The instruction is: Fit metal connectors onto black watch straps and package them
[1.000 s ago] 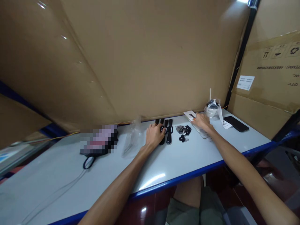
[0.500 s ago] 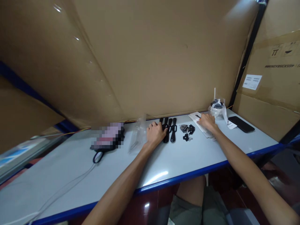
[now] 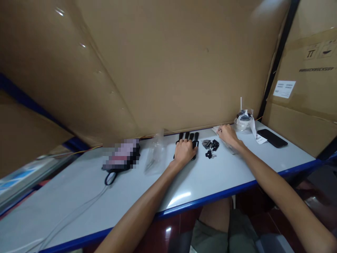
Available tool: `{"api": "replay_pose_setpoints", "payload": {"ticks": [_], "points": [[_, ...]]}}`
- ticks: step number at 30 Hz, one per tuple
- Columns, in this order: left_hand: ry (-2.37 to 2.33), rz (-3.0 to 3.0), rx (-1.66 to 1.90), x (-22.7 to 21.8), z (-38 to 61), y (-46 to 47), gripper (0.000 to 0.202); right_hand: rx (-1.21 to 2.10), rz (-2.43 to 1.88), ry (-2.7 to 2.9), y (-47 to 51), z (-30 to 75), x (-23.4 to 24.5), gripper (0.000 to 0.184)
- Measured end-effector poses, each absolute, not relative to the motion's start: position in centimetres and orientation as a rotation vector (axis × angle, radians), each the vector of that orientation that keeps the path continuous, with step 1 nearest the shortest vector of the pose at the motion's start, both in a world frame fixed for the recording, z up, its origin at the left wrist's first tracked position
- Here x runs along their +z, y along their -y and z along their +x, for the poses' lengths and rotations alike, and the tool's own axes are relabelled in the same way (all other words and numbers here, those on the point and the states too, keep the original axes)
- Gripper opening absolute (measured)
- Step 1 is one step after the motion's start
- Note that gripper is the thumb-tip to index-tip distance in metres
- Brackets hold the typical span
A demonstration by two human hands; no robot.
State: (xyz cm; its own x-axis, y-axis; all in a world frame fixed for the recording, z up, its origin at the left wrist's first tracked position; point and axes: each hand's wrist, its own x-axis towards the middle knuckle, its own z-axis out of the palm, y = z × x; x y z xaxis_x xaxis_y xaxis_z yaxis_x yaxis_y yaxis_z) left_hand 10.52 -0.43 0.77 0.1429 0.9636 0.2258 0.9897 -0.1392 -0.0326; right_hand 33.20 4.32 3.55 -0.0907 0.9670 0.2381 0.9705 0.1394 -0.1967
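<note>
My left hand point(image 3: 184, 151) lies on top of several long black plastic pieces point(image 3: 190, 137) set side by side near the back of the white table point(image 3: 137, 189), its fingers curled over them. My right hand point(image 3: 226, 135) rests with fingers down on a white paper sheet in clear plastic point(image 3: 221, 135). Between the two hands lies a small heap of black knobs and grey metal parts point(image 3: 210, 147).
A clear bag holding a round black and white part point(image 3: 244, 119) stands behind my right hand, and a black phone point(image 3: 272, 137) lies further right. A clear plastic bag point(image 3: 156, 154) and a blurred dark object with a cord point(image 3: 119, 160) lie to the left. Cardboard sheets point(image 3: 158, 70) wall the back.
My left hand slid right from the edge of the black pieces onto their middle. My right hand shifted slightly left along the paper sheet.
</note>
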Motion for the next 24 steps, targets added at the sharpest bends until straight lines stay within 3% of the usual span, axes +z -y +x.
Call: {"api": "replay_pose_setpoints", "payload": {"ticks": [4,9,12,24], "points": [[2.037,-2.233,-0.218,0.8,10.6,0.3,0.029,0.018,-1.7,2.245,-3.6,31.2,2.7,0.036],[2.038,-2.176,-0.253,0.2,10.3,0.2,0.034,-0.077,-1.656,2.375,-2.7,29.5,1.4,0.052],[1.984,-2.174,-0.269,-0.2,10.4,0.0,0.042,-0.061,-1.687,2.374,-2.7,29.2,1.2,0.048],[2.12,-2.242,-0.304,0.4,10.3,0.3,0.032,-0.061,-1.724,2.325,-2.5,28.8,1.0,0.041]]}}
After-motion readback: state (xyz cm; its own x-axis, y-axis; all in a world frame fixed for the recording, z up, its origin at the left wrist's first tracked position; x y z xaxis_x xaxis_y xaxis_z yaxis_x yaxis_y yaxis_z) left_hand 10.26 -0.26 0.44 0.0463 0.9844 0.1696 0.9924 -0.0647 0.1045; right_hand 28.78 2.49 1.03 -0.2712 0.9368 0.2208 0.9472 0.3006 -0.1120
